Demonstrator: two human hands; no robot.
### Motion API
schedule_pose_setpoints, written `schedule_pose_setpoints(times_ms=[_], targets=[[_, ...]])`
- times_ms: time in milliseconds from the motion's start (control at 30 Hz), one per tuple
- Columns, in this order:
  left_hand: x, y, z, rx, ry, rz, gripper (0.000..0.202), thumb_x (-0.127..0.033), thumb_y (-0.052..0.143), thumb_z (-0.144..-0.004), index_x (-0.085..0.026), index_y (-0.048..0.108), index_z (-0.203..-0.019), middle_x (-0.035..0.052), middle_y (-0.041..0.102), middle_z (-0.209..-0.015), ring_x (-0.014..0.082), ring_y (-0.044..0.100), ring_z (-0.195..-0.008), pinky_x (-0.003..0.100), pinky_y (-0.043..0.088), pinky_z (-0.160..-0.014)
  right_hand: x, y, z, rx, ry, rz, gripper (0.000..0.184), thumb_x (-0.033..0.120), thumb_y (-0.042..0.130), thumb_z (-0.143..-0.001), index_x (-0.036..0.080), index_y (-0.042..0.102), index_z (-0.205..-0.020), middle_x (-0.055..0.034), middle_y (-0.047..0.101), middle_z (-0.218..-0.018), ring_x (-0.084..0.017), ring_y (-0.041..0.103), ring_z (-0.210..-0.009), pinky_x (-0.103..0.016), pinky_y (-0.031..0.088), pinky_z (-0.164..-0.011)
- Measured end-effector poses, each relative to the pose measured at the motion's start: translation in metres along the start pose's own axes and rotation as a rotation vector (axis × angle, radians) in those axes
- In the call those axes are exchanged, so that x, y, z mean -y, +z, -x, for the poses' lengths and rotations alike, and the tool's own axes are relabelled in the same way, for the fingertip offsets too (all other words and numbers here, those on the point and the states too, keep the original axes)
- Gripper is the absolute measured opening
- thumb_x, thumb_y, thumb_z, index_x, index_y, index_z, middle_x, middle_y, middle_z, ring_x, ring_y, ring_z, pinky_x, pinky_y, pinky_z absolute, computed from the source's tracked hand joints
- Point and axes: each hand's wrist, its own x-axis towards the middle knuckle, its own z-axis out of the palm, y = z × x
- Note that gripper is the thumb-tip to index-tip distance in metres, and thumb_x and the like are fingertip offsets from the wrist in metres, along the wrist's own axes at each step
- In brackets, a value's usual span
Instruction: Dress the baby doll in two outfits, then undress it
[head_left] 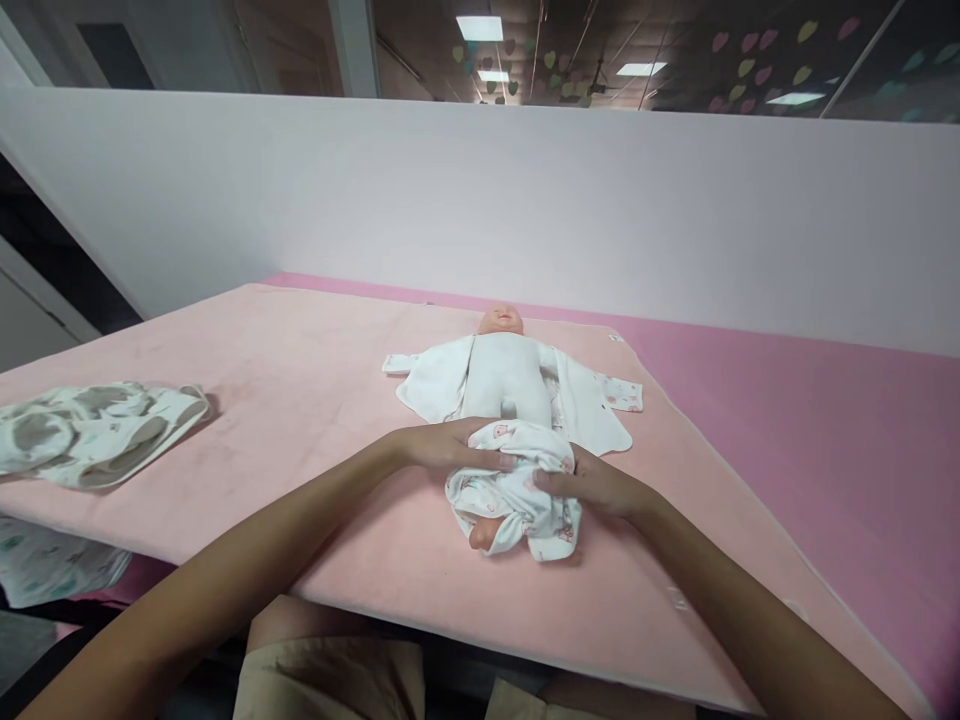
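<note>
A baby doll (pixel 506 375) lies on its back on a pink mat (pixel 315 370), head away from me. An open white top (pixel 592 400) is spread under its body. Bunched white trousers with a pink print (pixel 517 500) cover its legs, and one foot (pixel 484 533) sticks out at the near end. My left hand (pixel 450 447) grips the waistband at the doll's left hip, fingers curled over the cloth. My right hand (pixel 592 485) pinches the same trousers on the other side.
A crumpled white garment with a grey print (pixel 97 430) lies at the mat's left edge. More printed cloth (pixel 52 565) hangs below it. A brighter pink surface (pixel 825 440) extends right. A white partition wall (pixel 480 200) stands behind the table.
</note>
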Motion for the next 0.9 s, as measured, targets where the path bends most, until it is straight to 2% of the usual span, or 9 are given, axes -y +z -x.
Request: schedule_pose_setpoints(times_ms=[100, 200, 400, 533, 700, 800, 900], targets=[[-0.002, 0.000, 0.000, 0.030, -0.021, 0.020, 0.058, -0.047, 0.074, -0.096, -0.023, 0.060, -0.146, 0.0094, 0.070, -0.138, 0.0279, 0.065, -0.129, 0.038, 0.055, -0.105, -0.007, 0.001, -0.001, -0.073, -0.028, -0.141, 0.060, 0.055, 0.075, -0.095, 0.018, 0.063, -0.141, -0.0097, 0.077, -0.109, -0.024, 0.072, -0.099, -0.034, 0.057, -0.086], [-0.003, 0.000, -0.001, 0.071, -0.019, 0.017, 0.055, -0.048, 0.074, -0.095, -0.022, 0.063, -0.143, 0.0088, 0.071, -0.136, 0.0280, 0.067, -0.127, 0.038, 0.055, -0.104, -0.011, 0.000, -0.002, -0.118, 0.001, -0.183, 0.060, 0.058, 0.075, -0.094, 0.018, 0.066, -0.138, -0.0094, 0.078, -0.104, -0.024, 0.073, -0.093, -0.033, 0.058, -0.083], [0.000, 0.003, -0.001, -0.019, 0.034, 0.047, 0.057, -0.048, 0.066, -0.102, -0.023, 0.054, -0.151, 0.0124, 0.060, -0.154, 0.0277, 0.058, -0.139, 0.042, 0.048, -0.116, -0.009, 0.001, -0.004, -0.138, 0.031, -0.177, 0.055, 0.056, 0.071, -0.098, 0.019, 0.065, -0.138, -0.0092, 0.077, -0.108, -0.024, 0.073, -0.098, -0.034, 0.058, -0.086], [0.003, 0.004, -0.001, -0.073, 0.044, 0.084, 0.057, -0.049, 0.069, -0.099, -0.021, 0.057, -0.148, 0.0143, 0.062, -0.150, 0.0279, 0.062, -0.134, 0.043, 0.048, -0.114, 0.000, 0.001, -0.001, -0.105, 0.018, 0.000, 0.051, 0.056, 0.068, -0.100, 0.020, 0.067, -0.135, -0.0081, 0.076, -0.108, -0.023, 0.070, -0.097, -0.035, 0.058, -0.087], [0.004, 0.005, -0.001, -0.109, 0.012, 0.067, 0.054, -0.047, 0.071, -0.098, -0.020, 0.059, -0.143, 0.0126, 0.065, -0.145, 0.0274, 0.062, -0.132, 0.041, 0.050, -0.111, 0.010, -0.002, 0.005, -0.008, 0.040, 0.267, 0.060, 0.050, 0.085, -0.086, 0.020, 0.068, -0.135, -0.0079, 0.075, -0.119, -0.026, 0.069, -0.105, -0.035, 0.057, -0.087], [0.002, 0.005, -0.001, -0.098, -0.002, 0.040, 0.052, -0.047, 0.071, -0.098, -0.020, 0.062, -0.141, 0.0123, 0.066, -0.142, 0.0273, 0.063, -0.131, 0.040, 0.051, -0.109, 0.012, -0.002, 0.005, 0.002, 0.034, 0.254, 0.058, 0.048, 0.085, -0.086, 0.020, 0.067, -0.135, -0.0070, 0.074, -0.118, -0.025, 0.068, -0.106, -0.034, 0.057, -0.088], [0.000, 0.005, -0.001, -0.058, -0.032, 0.016, 0.053, -0.049, 0.072, -0.097, -0.022, 0.063, -0.141, 0.0109, 0.070, -0.137, 0.0274, 0.066, -0.127, 0.040, 0.054, -0.105, 0.010, 0.000, 0.004, 0.053, -0.013, 0.109, 0.050, 0.050, 0.077, -0.094, 0.018, 0.069, -0.131, -0.0066, 0.075, -0.107, -0.023, 0.069, -0.098, -0.033, 0.057, -0.086]])
